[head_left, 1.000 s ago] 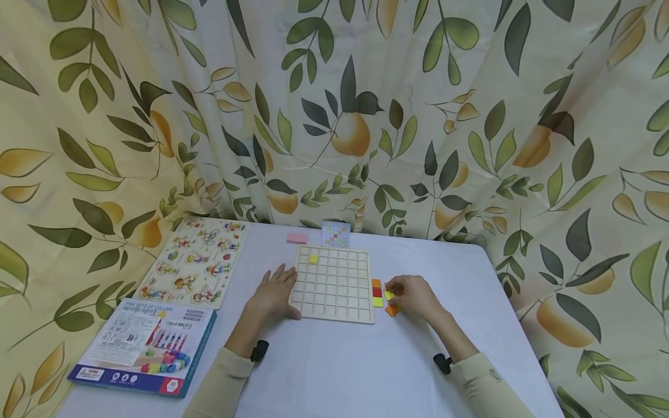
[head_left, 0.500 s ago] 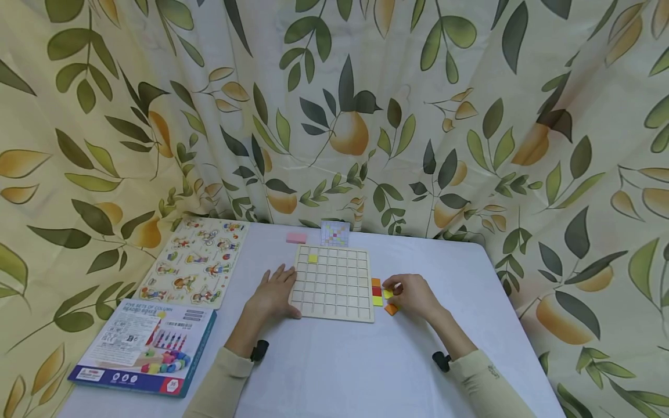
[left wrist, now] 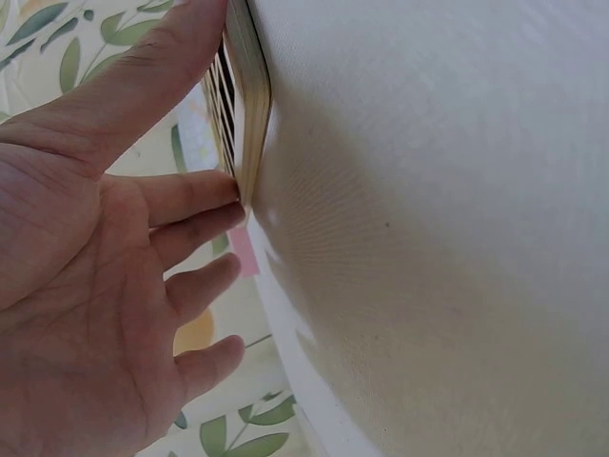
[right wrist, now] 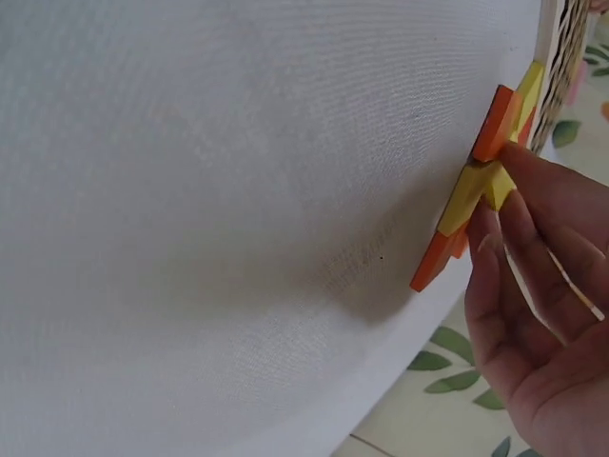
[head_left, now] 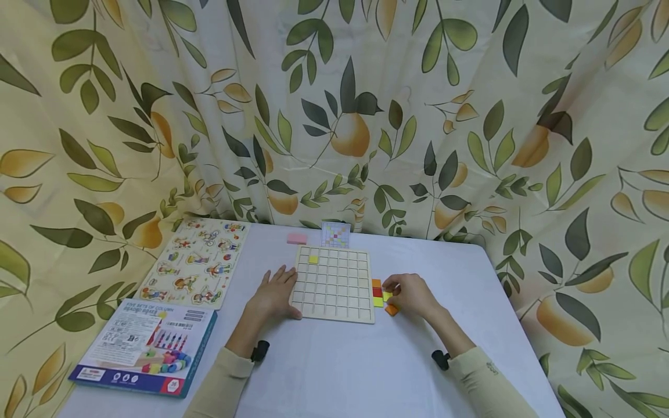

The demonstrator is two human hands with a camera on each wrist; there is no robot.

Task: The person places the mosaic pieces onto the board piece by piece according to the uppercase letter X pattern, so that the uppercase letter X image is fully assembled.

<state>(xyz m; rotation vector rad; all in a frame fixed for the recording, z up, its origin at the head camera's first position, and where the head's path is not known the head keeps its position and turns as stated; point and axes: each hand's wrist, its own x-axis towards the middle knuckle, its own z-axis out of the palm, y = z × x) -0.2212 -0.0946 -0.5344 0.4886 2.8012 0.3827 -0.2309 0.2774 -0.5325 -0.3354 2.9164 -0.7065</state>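
Currently, we list: left hand (head_left: 272,293), spread and gripping nothing, against the wooden grid board (head_left: 333,284) at its right; right hand (head_left: 413,295), curled, seemingly pinching a yellow square tile (head_left: 387,296) beneath it; step, we judge, picking up, the next move needing a clean lift.

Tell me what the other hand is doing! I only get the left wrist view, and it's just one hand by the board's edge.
Observer: The right hand has its fingers curled at some small tiles on the table, just off the board's right side.
Operator: Ooh! Is anything on top of the board?
Observer: Yes, a yellow tile sits near the far left corner.
Operator: And what's over on the left, past my hand?
Observer: A box with beads pictured on its cover lies near the table's left edge.
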